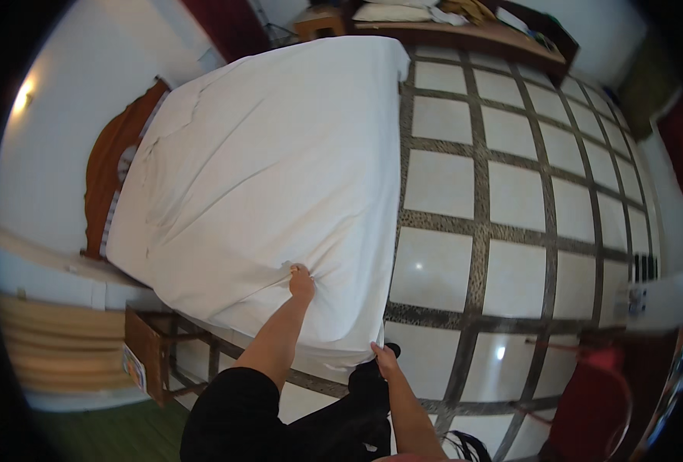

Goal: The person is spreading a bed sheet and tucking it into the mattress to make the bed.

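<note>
A white bed sheet (272, 161) covers the bed and drapes over its sides, with long diagonal creases running across the top. My left hand (301, 281) grips a bunch of it near the front of the mattress, and folds fan out from the fingers. At the bed's near right corner, my right hand (384, 359) holds the sheet's hanging edge between thumb and fingers. The mattress beneath is hidden by the cloth.
A carved wooden headboard (102, 173) rises at the left, near a wooden bedside table (151, 352). Pale floor tiles (439, 182) with dark pebbled strips lie right of the bed. A red chair (589, 404) stands lower right. Pillows (393, 11) lie on a wooden bench (462, 34) at the back.
</note>
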A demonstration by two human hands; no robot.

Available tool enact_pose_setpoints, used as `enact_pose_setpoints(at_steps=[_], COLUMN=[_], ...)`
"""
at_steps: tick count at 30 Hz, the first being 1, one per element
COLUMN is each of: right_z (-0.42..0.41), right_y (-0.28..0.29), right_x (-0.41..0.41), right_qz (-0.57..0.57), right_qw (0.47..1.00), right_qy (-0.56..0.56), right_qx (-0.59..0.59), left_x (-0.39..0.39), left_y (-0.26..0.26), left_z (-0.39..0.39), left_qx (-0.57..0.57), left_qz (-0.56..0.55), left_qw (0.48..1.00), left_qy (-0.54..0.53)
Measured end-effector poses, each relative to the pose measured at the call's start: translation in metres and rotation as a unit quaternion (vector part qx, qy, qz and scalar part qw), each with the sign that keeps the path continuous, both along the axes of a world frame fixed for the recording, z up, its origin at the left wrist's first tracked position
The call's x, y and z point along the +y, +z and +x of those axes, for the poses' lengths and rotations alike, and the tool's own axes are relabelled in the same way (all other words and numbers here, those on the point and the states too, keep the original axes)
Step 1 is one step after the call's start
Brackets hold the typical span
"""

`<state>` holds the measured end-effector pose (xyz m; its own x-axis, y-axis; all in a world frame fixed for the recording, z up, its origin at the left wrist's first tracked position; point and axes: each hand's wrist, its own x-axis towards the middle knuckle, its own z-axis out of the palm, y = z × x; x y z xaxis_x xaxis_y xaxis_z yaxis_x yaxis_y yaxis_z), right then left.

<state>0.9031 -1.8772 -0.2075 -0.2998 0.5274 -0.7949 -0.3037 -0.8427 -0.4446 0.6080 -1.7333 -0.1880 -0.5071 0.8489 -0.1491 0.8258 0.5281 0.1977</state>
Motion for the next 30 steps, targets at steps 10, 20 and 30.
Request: enact_pose_setpoints(at_steps=[10,20,30], right_z=[0.006,0.008,0.007], right_y=[0.024,0.038,0.066], right_x=[0.064,0.123,0.056], right_qz=[-0.049,0.019,0.082], right_qw=[0.995,0.968,0.972], right_qy=[0.082,0.238,0.091], right_qx=[0.037,-0.076,-0.202], left_x=[0.007,-0.033,-0.233], left_y=[0.004,0.036,0.065], left_z=[-0.004,-0.008,0.02], left_qx=[-0.01,-0.178,-0.545], left_qz=[-0.007,-0.005,0.124], left_qw=[0.999,0.984,0.801], left_qy=[0.046,0.009,0.213])
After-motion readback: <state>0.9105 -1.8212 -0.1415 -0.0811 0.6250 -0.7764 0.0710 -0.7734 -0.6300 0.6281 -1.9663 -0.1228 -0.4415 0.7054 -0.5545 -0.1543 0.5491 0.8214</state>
